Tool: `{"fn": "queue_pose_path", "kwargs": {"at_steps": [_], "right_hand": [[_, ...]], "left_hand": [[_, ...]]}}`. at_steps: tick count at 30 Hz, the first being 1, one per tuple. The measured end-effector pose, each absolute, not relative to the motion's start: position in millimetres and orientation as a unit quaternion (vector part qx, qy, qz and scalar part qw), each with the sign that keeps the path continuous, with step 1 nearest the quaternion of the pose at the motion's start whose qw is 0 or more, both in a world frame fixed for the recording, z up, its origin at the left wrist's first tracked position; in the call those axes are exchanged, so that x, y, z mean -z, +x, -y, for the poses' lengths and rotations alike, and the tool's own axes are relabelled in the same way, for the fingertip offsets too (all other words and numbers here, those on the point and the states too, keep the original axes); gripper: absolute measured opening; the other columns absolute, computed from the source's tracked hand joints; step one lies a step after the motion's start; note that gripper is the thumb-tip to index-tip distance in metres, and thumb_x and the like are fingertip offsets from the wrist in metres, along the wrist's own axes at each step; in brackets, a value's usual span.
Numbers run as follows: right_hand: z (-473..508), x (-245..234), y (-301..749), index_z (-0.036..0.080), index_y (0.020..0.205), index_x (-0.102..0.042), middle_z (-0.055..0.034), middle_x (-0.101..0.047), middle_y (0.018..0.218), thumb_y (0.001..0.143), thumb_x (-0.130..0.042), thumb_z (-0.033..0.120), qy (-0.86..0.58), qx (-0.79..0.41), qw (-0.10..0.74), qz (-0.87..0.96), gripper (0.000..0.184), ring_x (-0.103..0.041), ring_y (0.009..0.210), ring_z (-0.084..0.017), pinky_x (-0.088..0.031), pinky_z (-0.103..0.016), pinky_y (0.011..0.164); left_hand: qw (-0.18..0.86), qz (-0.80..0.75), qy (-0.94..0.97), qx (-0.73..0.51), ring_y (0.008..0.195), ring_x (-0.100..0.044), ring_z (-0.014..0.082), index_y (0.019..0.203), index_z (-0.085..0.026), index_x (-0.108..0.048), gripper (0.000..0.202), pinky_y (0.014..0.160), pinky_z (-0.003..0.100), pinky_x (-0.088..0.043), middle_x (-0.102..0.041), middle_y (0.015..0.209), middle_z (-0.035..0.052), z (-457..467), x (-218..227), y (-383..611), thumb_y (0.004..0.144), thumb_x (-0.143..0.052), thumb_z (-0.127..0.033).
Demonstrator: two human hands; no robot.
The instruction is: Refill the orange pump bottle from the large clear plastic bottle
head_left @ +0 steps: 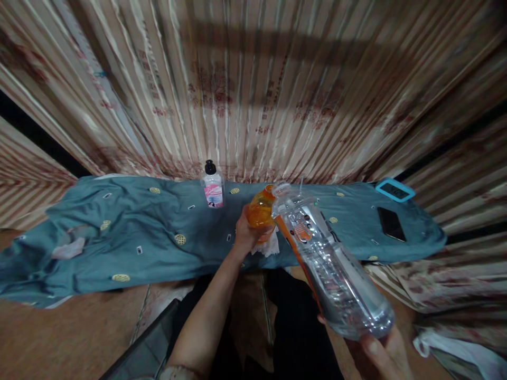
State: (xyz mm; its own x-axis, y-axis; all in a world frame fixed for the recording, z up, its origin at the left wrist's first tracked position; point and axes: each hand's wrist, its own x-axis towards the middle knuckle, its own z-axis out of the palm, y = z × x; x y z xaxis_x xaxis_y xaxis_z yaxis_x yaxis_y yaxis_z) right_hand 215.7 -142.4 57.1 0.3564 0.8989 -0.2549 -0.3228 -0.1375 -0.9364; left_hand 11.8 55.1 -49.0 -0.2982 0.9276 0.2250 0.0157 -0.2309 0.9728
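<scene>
Clasping an orange bottle (260, 211) in the left hand (245, 233); gripping a clear bottle (328, 264) by its base in the right hand (382, 356), neck slanting forward, seemingly touching the orange one.

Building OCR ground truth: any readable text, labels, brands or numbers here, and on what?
Nothing reads clearly.
Pink label on the small bottle: print too blurred.
Orange label on the big clear bottle in the right hand: marks too small.
The orange bottle in the left hand: no label shows.
Red printed marks on the curtain: blurred.
The phone: screen dark, no text.
</scene>
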Motion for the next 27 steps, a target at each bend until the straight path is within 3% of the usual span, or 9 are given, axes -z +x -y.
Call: {"fn": "queue_pose_path", "kwargs": {"at_steps": [5,12,16,22,27], "right_hand": [[146.2,-46.5,222.8,0.02,0.143,-0.054,-0.0171,-0.076,0.121,0.059,-0.098,0.057,-0.553,-0.512,0.597,0.272,0.102,-0.079,0.096,-0.032,-0.067,-0.032,0.08],[145.9,-41.3,224.3,0.024,0.15,-0.051,-0.0127,-0.072,0.132,0.06,-0.098,0.054,-0.538,-0.516,0.604,0.283,0.105,-0.076,0.11,-0.032,-0.068,-0.031,0.081],[145.7,-41.9,224.6,0.026,0.153,-0.049,-0.0134,-0.072,0.132,0.059,-0.098,0.057,-0.544,-0.511,0.601,0.284,0.11,-0.076,0.108,-0.034,-0.068,-0.034,0.079],[146.7,-46.4,219.2,0.024,0.126,-0.064,-0.0066,-0.077,0.115,0.057,-0.102,0.052,-0.538,-0.51,0.622,0.251,0.083,-0.078,0.095,-0.024,-0.067,-0.026,0.081],[145.0,-52.6,213.9,0.023,0.129,-0.06,-0.0092,-0.078,0.113,0.052,-0.103,0.056,-0.549,-0.507,0.618,0.243,0.095,-0.078,0.095,-0.028,-0.068,-0.029,0.079]], "left_hand": [[0.36,-0.515,0.475,-0.617,0.092,-0.075,0.0236,0.114,-0.022,-0.064,0.066,0.083,0.036,-0.061,-0.078,0.103,0.0023,-55.5,50.4,11.2,0.055,-0.093,-0.027],[0.382,-0.498,0.453,-0.633,0.096,-0.075,0.0235,0.117,-0.021,-0.063,0.069,0.086,0.036,-0.062,-0.079,0.107,0.0042,-54.8,47.3,13.4,0.056,-0.092,-0.025],[0.383,-0.505,0.449,-0.63,0.091,-0.074,0.0217,0.115,-0.022,-0.063,0.069,0.082,0.034,-0.061,-0.078,0.103,0.0032,-54.8,46.2,13.8,0.054,-0.093,-0.026],[0.379,-0.511,0.454,-0.624,0.092,-0.074,0.0226,0.114,-0.021,-0.063,0.069,0.082,0.035,-0.06,-0.077,0.104,0.0036,-54.7,45.3,11.8,0.053,-0.094,-0.031],[0.38,-0.493,0.465,-0.629,0.092,-0.073,0.0219,0.116,-0.022,-0.062,0.067,0.082,0.034,-0.059,-0.076,0.106,0.0039,-55.9,50.9,11.8,0.057,-0.091,-0.035]]}}
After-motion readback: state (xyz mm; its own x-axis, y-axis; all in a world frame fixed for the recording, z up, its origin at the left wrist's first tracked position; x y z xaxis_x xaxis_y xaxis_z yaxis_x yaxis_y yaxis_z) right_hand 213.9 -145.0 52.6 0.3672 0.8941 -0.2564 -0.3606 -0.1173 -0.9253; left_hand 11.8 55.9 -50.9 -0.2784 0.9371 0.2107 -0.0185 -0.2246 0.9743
